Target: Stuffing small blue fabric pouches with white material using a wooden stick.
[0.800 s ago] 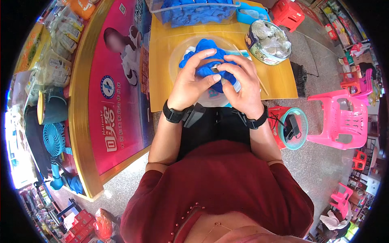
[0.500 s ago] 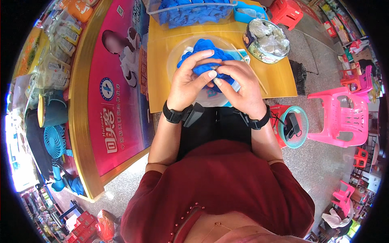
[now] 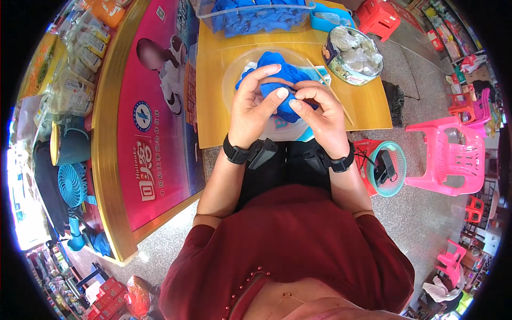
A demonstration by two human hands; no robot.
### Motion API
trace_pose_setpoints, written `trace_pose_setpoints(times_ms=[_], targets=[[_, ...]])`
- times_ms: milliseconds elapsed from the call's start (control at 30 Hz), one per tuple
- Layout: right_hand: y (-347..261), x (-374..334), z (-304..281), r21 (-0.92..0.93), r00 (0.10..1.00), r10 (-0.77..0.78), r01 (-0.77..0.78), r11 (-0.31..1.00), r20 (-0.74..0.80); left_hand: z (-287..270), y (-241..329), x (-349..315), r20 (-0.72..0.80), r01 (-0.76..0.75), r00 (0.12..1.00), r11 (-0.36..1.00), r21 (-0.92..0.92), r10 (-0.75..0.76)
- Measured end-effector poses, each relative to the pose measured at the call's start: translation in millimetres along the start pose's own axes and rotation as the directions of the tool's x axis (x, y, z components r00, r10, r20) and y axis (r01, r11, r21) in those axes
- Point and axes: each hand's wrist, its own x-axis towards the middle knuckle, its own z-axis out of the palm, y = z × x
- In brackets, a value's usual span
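Note:
My left hand (image 3: 250, 109) and my right hand (image 3: 326, 114) are close together over the near side of a round translucent dish (image 3: 230, 80). Between them is a piece of thin blue cloth (image 3: 286, 100), pinched by thumb and fingers on both sides. Part of it is hidden behind my fingers. More crumpled blue cloth (image 3: 273, 60) lies in the dish just beyond my hands. A black band sits on each wrist.
On the yellow table (image 3: 213, 117), a clear tub (image 3: 205, 12) of blue pieces stands at the back. Right of it are a small blue container (image 3: 317, 22), a round tin (image 3: 346, 76) with plastic-wrapped lumps, and a thin stick (image 3: 343, 103). A pink chair (image 3: 453, 140) stands right.
My thumbs have moved slightly apart, and more of the blue cloth shows between them. My left hand has shifted a little to the right. The whole view has moved slightly.

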Motion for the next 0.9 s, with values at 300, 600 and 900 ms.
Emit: trace_pose_setpoints(times_ms=[300,600,900], targets=[[-4.6,-2.8,4.9,-0.147,0.995,0.065,-0.054,0.988,0.071,0.7,-12.6,2.0,-0.014,-0.139,0.990,0.990,-0.033,0.139],[2.3,-3.4,0.1,-0.131,0.989,0.107,-0.093,0.987,0.101,6.6,-13.2,2.6,-0.126,-0.135,0.983,0.991,-0.005,0.133],[1.7,0.6,9.8,0.257,0.938,0.340,-0.313,0.914,-0.066,-10.6,-17.7,5.5,-0.100,0.029,0.995,0.998,0.058,-0.024]])
